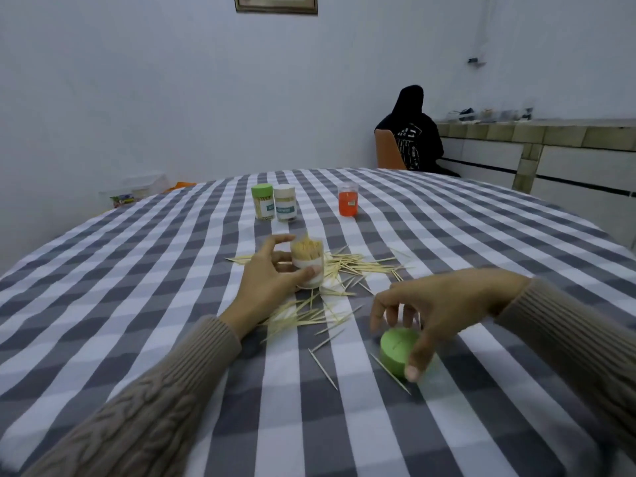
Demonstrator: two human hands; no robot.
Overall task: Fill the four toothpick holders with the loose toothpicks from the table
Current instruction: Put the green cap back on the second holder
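My left hand (272, 273) grips an open clear toothpick holder (307, 261), upright on the table and packed with toothpicks. Loose toothpicks (347, 266) lie scattered around and in front of it. To the right, my right hand (430, 311) curls its fingers and thumb round a green lid (399, 349) resting on the cloth. Farther back stand a green-capped holder (263, 203) and a white-capped holder (285, 203), both full and side by side. A red holder (347, 200) stands apart to their right.
The round table wears a grey-and-white checked cloth (172, 256). Stray toothpicks (323, 364) lie near the green lid. A person in dark clothes sits on an orange chair (387, 149) beyond the table's far edge, by a tiled counter (550, 132).
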